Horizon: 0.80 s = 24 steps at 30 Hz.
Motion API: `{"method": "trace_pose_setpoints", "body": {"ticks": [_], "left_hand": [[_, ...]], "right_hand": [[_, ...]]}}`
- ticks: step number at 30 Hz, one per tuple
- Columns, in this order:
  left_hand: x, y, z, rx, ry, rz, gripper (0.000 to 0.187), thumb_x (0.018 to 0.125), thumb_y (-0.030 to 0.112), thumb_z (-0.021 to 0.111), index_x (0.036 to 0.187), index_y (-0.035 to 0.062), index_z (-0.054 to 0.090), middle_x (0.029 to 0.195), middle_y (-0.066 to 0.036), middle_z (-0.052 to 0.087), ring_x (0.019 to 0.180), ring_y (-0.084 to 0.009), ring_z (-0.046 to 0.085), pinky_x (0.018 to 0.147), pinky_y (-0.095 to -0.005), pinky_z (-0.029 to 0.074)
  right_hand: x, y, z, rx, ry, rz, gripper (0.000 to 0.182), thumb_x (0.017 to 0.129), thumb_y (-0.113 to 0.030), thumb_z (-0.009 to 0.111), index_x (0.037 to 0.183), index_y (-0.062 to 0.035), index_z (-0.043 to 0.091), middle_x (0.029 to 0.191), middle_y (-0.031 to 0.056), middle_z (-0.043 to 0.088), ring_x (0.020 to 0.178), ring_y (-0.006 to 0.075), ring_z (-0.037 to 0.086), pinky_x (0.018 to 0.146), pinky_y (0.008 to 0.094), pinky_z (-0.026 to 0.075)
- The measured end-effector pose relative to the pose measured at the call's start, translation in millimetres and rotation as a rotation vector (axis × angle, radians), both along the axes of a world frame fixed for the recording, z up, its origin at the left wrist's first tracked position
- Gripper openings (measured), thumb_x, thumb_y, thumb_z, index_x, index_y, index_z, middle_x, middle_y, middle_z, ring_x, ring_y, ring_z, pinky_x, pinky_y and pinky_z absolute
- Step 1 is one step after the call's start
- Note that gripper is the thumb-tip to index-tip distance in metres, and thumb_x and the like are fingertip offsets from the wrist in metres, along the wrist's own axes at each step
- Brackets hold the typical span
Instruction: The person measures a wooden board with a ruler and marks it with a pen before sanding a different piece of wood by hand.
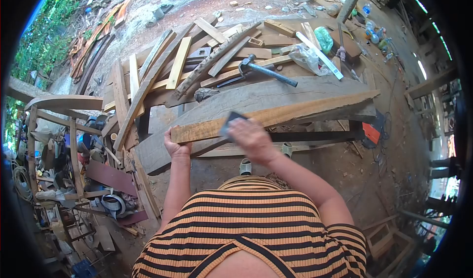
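Observation:
A long wooden board (295, 111) lies slantwise before me, resting across a grey weathered plank (217, 103). Its far right end looks rough and splintered. At the near left end, my left hand (176, 145) is wrapped round the board's end. My right hand (250, 139) lies over the board left of its middle, fingers pressed on a dark piece of sandpaper (234, 117) against the wood. The hand is slightly blurred, and part of the sandpaper is hidden under it.
A hammer (266, 70) rests beyond the board among several loose wood strips (180, 61). A white level-like bar (320, 56) and plastic bags (308, 58) lie to its right. Cluttered shelving (74, 155) stands at the left, and an orange object (371, 133) sits near the board's right end.

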State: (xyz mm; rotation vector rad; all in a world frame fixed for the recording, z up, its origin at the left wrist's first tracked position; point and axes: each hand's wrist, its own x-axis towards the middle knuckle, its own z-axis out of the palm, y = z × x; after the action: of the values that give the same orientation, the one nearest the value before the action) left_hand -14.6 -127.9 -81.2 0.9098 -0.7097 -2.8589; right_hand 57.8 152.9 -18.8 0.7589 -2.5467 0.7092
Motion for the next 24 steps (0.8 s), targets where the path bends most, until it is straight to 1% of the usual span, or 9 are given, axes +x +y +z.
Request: {"method": "trace_pose_setpoints", "body": {"ticks": [3,7,10,12,13,15,19,21,24], "left_hand": [[-3,-2,-4,0.040,0.007,-0.031,0.016,0.081,0.022,0.055,0.079,0.0080,0.063,0.081,-0.007,0.066,0.082,-0.0262,0.063,0.086,-0.0455,0.049],[-5,-2,-12,0.011,-0.015,0.004,0.018,0.081,0.022,0.054,0.077,0.0072,0.063,0.081,-0.006,0.065,0.080,-0.0261,0.062,0.080,-0.0440,0.050],[-5,-3,-15,-0.016,-0.038,0.017,0.018,0.080,0.022,0.054,0.077,0.0074,0.063,0.080,-0.006,0.065,0.080,-0.0260,0.062,0.080,-0.0436,0.050],[-6,-6,-21,-0.012,-0.006,0.008,0.015,0.081,0.022,0.056,0.079,0.0084,0.063,0.082,-0.006,0.066,0.082,-0.0254,0.063,0.085,-0.0452,0.050],[-6,-5,-18,-0.014,-0.007,0.005,0.015,0.081,0.022,0.056,0.079,0.0084,0.063,0.082,-0.006,0.066,0.082,-0.0254,0.063,0.085,-0.0452,0.050],[-6,-1,-10,-0.018,-0.055,0.030,0.016,0.080,0.021,0.054,0.077,0.0079,0.062,0.080,-0.007,0.065,0.080,-0.0259,0.062,0.081,-0.0435,0.050],[-4,-5,-4,-0.034,-0.037,0.031,0.015,0.079,0.021,0.054,0.076,0.0081,0.062,0.080,-0.007,0.065,0.080,-0.0257,0.062,0.081,-0.0438,0.050],[-3,-4,-3,-0.020,-0.016,0.007,0.014,0.078,0.021,0.055,0.076,0.0084,0.062,0.080,-0.006,0.065,0.079,-0.0255,0.062,0.081,-0.0440,0.050],[-3,-12,-24,-0.024,0.037,-0.007,0.015,0.079,0.022,0.057,0.078,0.0085,0.063,0.082,-0.006,0.066,0.082,-0.0257,0.063,0.084,-0.0444,0.050]], "right_hand": [[4,126,-11,0.098,0.069,-0.280,0.029,0.084,-0.004,0.050,0.110,-0.0024,0.063,0.113,0.0170,0.063,0.111,0.0310,0.057,0.099,0.0430,0.039],[27,281,-71,0.116,0.018,-0.938,0.030,0.095,-0.018,0.048,0.117,-0.0034,0.061,0.118,0.0147,0.062,0.112,0.0299,0.056,0.092,0.0446,0.040],[12,223,-48,0.091,-0.070,-0.990,0.031,0.094,-0.019,0.047,0.118,-0.0032,0.061,0.119,0.0153,0.061,0.111,0.0301,0.055,0.090,0.0444,0.040],[-1,131,-34,0.095,0.127,-0.704,0.028,0.092,-0.015,0.048,0.112,-0.0010,0.062,0.115,0.0173,0.061,0.107,0.0318,0.056,0.088,0.0446,0.039],[-6,87,-34,-0.042,0.156,-0.531,0.026,0.091,-0.014,0.050,0.110,-0.0011,0.062,0.114,0.0176,0.061,0.109,0.0320,0.056,0.090,0.0451,0.039],[2,13,-10,-0.093,-0.073,-0.264,0.035,0.086,-0.013,0.058,0.119,-0.0019,0.060,0.123,0.0185,0.059,0.121,0.0310,0.053,0.106,0.0466,0.032],[5,41,-12,0.019,-0.047,-0.128,0.035,0.086,-0.013,0.057,0.119,-0.0033,0.060,0.125,0.0182,0.058,0.122,0.0305,0.052,0.106,0.0473,0.034],[7,112,-16,0.066,0.011,-0.286,0.034,0.086,-0.008,0.050,0.117,-0.0027,0.061,0.121,0.0172,0.061,0.119,0.0307,0.055,0.104,0.0447,0.036],[20,241,-49,0.109,0.008,-0.674,0.034,0.096,-0.018,0.045,0.123,-0.0027,0.059,0.125,0.0165,0.059,0.121,0.0305,0.052,0.101,0.0428,0.035]]}}
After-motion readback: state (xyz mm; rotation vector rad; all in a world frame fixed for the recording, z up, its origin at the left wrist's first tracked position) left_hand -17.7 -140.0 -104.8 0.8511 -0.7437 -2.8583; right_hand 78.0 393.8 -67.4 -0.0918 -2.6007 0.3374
